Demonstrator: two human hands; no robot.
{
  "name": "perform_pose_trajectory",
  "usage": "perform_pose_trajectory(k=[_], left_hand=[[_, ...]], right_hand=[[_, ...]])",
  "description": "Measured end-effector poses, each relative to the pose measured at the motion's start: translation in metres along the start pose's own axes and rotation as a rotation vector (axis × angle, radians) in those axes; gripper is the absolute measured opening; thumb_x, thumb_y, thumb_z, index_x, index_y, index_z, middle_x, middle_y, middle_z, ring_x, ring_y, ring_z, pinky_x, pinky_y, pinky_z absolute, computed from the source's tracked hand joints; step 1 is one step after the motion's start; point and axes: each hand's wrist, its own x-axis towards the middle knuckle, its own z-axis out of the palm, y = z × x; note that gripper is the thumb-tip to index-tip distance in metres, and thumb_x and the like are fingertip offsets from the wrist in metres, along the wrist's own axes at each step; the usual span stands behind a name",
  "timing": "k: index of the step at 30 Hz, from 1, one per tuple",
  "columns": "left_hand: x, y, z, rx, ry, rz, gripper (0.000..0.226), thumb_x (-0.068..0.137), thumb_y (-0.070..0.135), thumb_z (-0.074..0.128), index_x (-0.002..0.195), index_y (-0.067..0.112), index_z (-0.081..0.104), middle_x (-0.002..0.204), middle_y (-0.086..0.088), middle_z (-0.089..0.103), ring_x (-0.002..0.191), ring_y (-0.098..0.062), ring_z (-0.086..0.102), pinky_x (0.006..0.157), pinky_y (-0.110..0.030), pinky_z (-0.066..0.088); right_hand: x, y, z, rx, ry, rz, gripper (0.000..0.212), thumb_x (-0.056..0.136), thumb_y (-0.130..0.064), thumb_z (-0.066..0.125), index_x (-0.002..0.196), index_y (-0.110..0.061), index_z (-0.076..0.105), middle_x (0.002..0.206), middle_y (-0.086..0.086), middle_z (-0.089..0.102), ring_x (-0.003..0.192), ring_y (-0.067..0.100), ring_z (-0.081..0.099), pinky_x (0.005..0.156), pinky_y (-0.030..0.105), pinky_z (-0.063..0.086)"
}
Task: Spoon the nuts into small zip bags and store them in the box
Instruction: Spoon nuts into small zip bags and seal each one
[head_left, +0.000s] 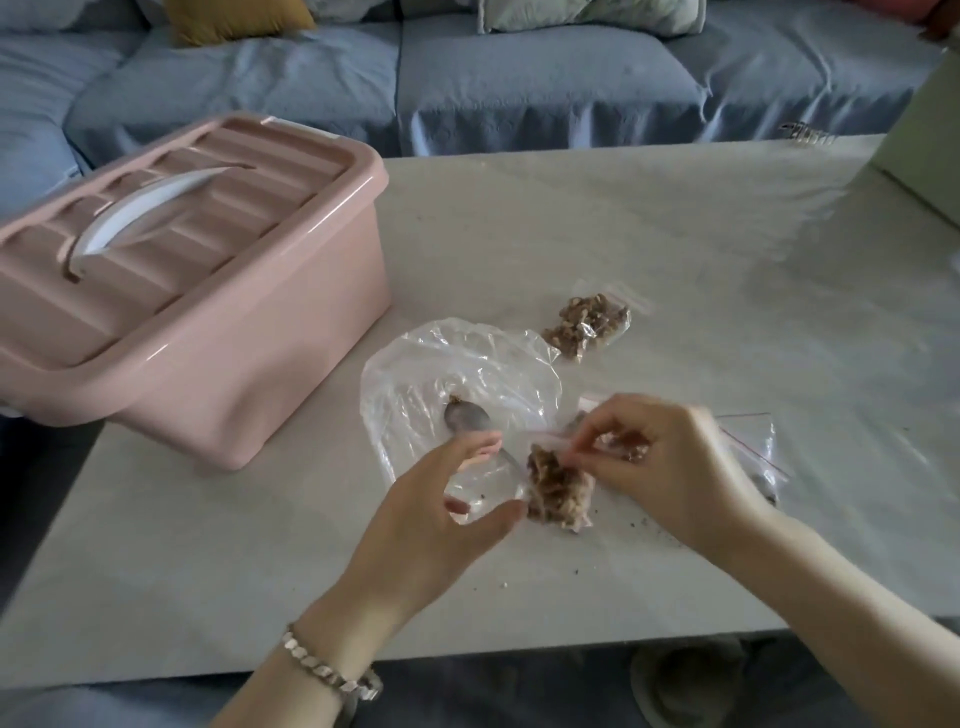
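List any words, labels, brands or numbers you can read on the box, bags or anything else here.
None can be read in this view.
Pink box: no label or brand shows on lid or side.
Bags: near zip bag and far zip bag are clear, no print visible.
Dark item at the far edge of the table: too small and blurred to tell.

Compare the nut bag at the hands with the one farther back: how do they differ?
The near nut bag is being handled: the right hand pinches its top strip. The far nut bag lies untouched. The near one sits bunched by the large clear bag; the far one lies flat beyond it. Both are small, clear, holding brown nuts.
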Motion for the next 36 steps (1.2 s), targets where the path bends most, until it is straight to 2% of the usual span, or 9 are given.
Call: perform_pose_trajectory(k=[3, 6, 8, 11, 15, 18, 26, 32, 36], left_hand=[[0.002, -0.013, 0.008, -0.035, -0.015, 0.036, 0.038, 0.078, 0.024, 0.073, 0.104, 0.048, 0.058, 0.107, 0.032, 0.061, 0.082, 0.002, 0.064, 0.074, -0.016, 0.051], [0.003, -0.023, 0.019, -0.152, -0.019, -0.02, 0.031, 0.08, 0.007, 0.07, 0.084, 0.038, 0.069, 0.088, 0.015, 0.072, 0.074, -0.013, 0.068, 0.066, -0.03, 0.057], [0.004, -0.025, 0.024, -0.272, -0.024, -0.087, 0.029, 0.08, -0.001, 0.068, 0.081, 0.028, 0.069, 0.079, 0.01, 0.073, 0.072, -0.015, 0.069, 0.059, -0.027, 0.056], [0.007, -0.025, 0.031, -0.364, 0.003, -0.116, 0.026, 0.079, -0.005, 0.067, 0.079, 0.02, 0.069, 0.072, 0.006, 0.072, 0.063, -0.012, 0.067, 0.062, -0.021, 0.055], [0.008, -0.022, 0.039, -0.483, 0.002, -0.109, 0.018, 0.082, -0.007, 0.062, 0.079, 0.009, 0.068, 0.068, 0.002, 0.071, 0.066, -0.014, 0.069, 0.063, -0.022, 0.056], [0.007, -0.023, 0.042, -0.501, 0.02, -0.103, 0.017, 0.084, -0.005, 0.06, 0.077, 0.009, 0.067, 0.067, 0.0, 0.072, 0.066, -0.015, 0.07, 0.062, -0.023, 0.057], [0.004, -0.022, 0.039, -0.53, 0.055, -0.12, 0.017, 0.083, -0.009, 0.059, 0.076, 0.006, 0.066, 0.066, 0.0, 0.072, 0.062, -0.011, 0.069, 0.059, -0.02, 0.055], [0.003, -0.019, 0.037, -0.515, 0.057, -0.121, 0.02, 0.082, -0.011, 0.059, 0.076, 0.007, 0.066, 0.062, 0.005, 0.071, 0.06, -0.007, 0.068, 0.057, -0.015, 0.053], [0.002, -0.022, 0.036, -0.511, 0.045, -0.12, 0.02, 0.082, -0.011, 0.059, 0.077, 0.007, 0.067, 0.065, 0.002, 0.072, 0.063, -0.01, 0.069, 0.059, -0.018, 0.054]], right_hand=[[-0.012, 0.013, 0.03, -0.012, -0.104, -0.04, 0.012, 0.067, -0.018, 0.081, 0.071, -0.02, 0.07, 0.07, -0.019, 0.061, 0.076, 0.0, 0.057, 0.067, 0.014, 0.045], [-0.02, 0.025, 0.048, 0.026, -0.108, 0.02, 0.013, 0.07, -0.019, 0.079, 0.078, -0.022, 0.07, 0.07, -0.023, 0.059, 0.075, -0.006, 0.055, 0.066, 0.008, 0.041], [-0.025, 0.029, 0.052, 0.082, -0.102, 0.093, 0.032, 0.072, -0.02, 0.078, 0.095, -0.036, 0.062, 0.077, -0.025, 0.062, 0.076, -0.01, 0.056, 0.067, 0.004, 0.04], [-0.031, 0.033, 0.051, 0.139, -0.143, 0.238, 0.056, 0.071, -0.024, 0.078, 0.112, -0.045, 0.047, 0.092, -0.026, 0.062, 0.078, -0.007, 0.057, 0.07, 0.007, 0.045], [-0.036, 0.035, 0.053, 0.163, -0.09, 0.257, 0.034, 0.072, -0.02, 0.077, 0.086, -0.048, 0.063, 0.088, -0.015, 0.068, 0.078, 0.006, 0.064, 0.073, 0.025, 0.053], [-0.037, 0.035, 0.056, 0.198, -0.017, 0.255, 0.03, 0.073, -0.019, 0.076, 0.077, -0.047, 0.066, 0.081, -0.009, 0.071, 0.076, 0.011, 0.064, 0.07, 0.029, 0.053], [-0.041, 0.038, 0.057, 0.312, -0.002, 0.356, 0.018, 0.074, -0.018, 0.075, 0.071, -0.035, 0.07, 0.07, -0.012, 0.07, 0.06, 0.006, 0.06, 0.062, 0.027, 0.052], [-0.039, 0.033, 0.054, 0.413, 0.023, 0.399, 0.022, 0.071, -0.009, 0.077, 0.065, -0.029, 0.072, 0.071, 0.004, 0.072, 0.058, 0.015, 0.064, 0.066, 0.039, 0.055], [-0.036, 0.031, 0.053, 0.356, 0.039, 0.367, 0.027, 0.069, -0.007, 0.078, 0.061, -0.031, 0.07, 0.066, 0.004, 0.07, 0.053, 0.008, 0.058, 0.06, 0.03, 0.051]])
